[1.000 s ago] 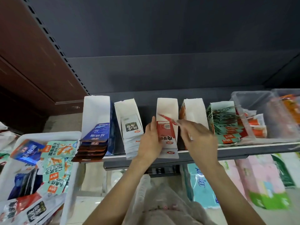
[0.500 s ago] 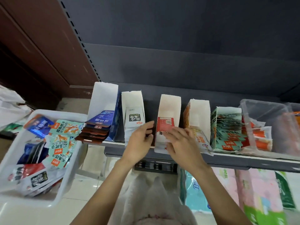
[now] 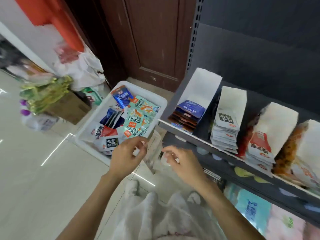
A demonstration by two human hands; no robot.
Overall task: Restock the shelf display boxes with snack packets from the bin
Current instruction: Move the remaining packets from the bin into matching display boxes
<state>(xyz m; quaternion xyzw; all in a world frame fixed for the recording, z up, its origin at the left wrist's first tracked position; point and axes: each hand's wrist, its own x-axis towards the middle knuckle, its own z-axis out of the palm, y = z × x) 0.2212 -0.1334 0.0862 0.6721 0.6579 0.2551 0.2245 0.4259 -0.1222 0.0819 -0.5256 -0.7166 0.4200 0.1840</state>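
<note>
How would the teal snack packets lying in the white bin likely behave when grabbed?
The teal packets look like thin, flat foil pouches, so probably light and floppy. Their glossy film suggests they may slip. They lie loosely overlapped in the white bin, so lifting one could drag its neighbours.

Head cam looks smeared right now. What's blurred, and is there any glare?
Head view: motion blur smears both hands, left hand and right hand, and the shelf boxes; bright streaks glare off the floor; packets in the white bin stay legible; wide-angle bends the shelf.
</note>
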